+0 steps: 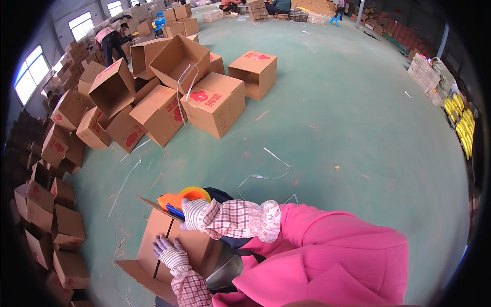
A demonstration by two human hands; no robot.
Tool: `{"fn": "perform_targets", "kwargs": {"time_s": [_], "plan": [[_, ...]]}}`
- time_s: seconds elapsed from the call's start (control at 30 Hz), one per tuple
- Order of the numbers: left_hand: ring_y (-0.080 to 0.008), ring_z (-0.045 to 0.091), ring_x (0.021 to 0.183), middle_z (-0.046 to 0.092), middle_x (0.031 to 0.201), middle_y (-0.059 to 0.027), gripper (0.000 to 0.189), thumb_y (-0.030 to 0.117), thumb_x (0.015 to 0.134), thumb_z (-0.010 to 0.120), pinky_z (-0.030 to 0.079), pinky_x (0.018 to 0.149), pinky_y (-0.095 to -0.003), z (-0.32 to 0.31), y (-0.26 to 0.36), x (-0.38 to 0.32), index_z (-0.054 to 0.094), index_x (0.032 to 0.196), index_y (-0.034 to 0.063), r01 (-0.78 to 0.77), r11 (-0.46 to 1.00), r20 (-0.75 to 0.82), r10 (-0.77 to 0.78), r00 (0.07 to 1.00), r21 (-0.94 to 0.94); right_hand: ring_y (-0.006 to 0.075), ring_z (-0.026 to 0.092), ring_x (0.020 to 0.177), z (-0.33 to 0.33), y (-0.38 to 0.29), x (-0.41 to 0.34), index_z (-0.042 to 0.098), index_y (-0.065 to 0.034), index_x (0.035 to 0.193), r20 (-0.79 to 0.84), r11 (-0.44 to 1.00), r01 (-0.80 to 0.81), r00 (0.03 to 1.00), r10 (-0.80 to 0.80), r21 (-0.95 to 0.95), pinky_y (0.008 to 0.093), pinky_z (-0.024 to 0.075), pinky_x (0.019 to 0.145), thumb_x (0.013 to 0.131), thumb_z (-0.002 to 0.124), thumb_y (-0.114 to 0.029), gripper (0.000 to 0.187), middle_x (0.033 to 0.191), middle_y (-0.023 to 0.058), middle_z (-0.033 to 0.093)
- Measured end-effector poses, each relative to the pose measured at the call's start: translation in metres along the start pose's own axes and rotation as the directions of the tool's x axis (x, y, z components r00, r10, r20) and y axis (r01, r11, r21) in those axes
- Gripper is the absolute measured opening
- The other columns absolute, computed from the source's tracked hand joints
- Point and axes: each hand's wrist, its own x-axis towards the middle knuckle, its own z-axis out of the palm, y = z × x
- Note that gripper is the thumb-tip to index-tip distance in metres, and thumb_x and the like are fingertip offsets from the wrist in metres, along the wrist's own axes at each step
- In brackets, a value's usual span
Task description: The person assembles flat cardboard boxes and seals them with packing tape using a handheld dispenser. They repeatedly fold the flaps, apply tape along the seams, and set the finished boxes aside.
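In the head view my right hand [193,213], in a striped glove, grips an orange tape dispenser [171,200] with a blue part and a yellow roll of tape. It is at the raised edge of a brown cardboard carton [195,241] close to my body. My left hand [171,254], gloved the same way, rests palm down with fingers spread on the carton's inner flaps, across the dark gap between them. One side flap [144,274] sticks outward on the near left. My right fingers are partly hidden by the dispenser.
Made-up cartons [215,103] are heaped ahead, with more cartons [69,226] along the left. Loose white strapping [264,177] lies on the green floor [345,126]. A person [111,40] bends beyond the heap, and others sit farther back. Yellow bundles [462,122] lie at right.
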Motion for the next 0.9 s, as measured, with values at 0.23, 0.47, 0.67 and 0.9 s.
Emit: {"fn": "perform_targets", "kwargs": {"time_s": [0.23,0.47,0.67,0.9], "plan": [[-0.0424,0.043,0.129,0.049,0.140,-0.0198,0.055,0.035,0.093,0.058,0.031,0.110,-0.0546,0.037,-0.017,-0.010,0.049,0.136,0.0014,0.029,0.998,-0.014,-0.028,1.000,0.054,0.0373,0.068,0.097,-0.003,0.004,0.010,0.052,0.0089,0.121,-0.110,0.990,0.000,0.994,0.016,0.139,0.0414,0.0533,0.086,0.069,0.080,-0.055,0.087,0.104,0.0262,0.068],[-0.0426,0.043,0.129,0.048,0.142,-0.0190,0.055,0.035,0.094,0.056,0.031,0.109,-0.0552,0.041,-0.012,-0.019,0.049,0.136,0.0009,0.021,0.999,0.030,-0.023,0.999,0.050,0.0230,0.066,0.083,0.010,0.003,0.054,0.067,-0.0063,0.114,-0.070,0.302,0.062,0.997,0.015,0.951,0.0373,0.0515,0.080,0.075,0.083,-0.037,0.052,0.098,0.0092,0.071],[-0.0429,0.042,0.129,0.051,0.138,-0.0192,0.055,0.036,0.092,0.057,0.030,0.109,-0.0566,0.044,-0.013,-0.029,0.052,0.135,0.0025,0.063,0.998,0.080,-0.062,0.995,-0.010,0.0200,0.067,0.066,0.027,0.010,0.066,0.066,-0.0035,0.099,0.162,0.048,-0.163,0.987,0.018,0.986,0.0339,0.0559,0.063,0.085,0.074,-0.031,0.032,0.081,0.0088,0.070],[-0.0425,0.035,0.138,0.043,0.149,-0.0157,0.058,0.043,0.094,0.051,0.023,0.113,-0.0580,0.046,-0.004,-0.050,0.049,0.141,0.0083,0.115,0.992,0.027,-0.114,0.993,-0.056,0.0198,0.067,0.063,0.031,0.005,0.051,0.061,-0.0028,0.108,0.068,0.043,-0.068,0.998,0.004,0.997,0.0358,0.0594,0.065,0.089,0.072,-0.030,0.035,0.085,0.0103,0.070]]}}
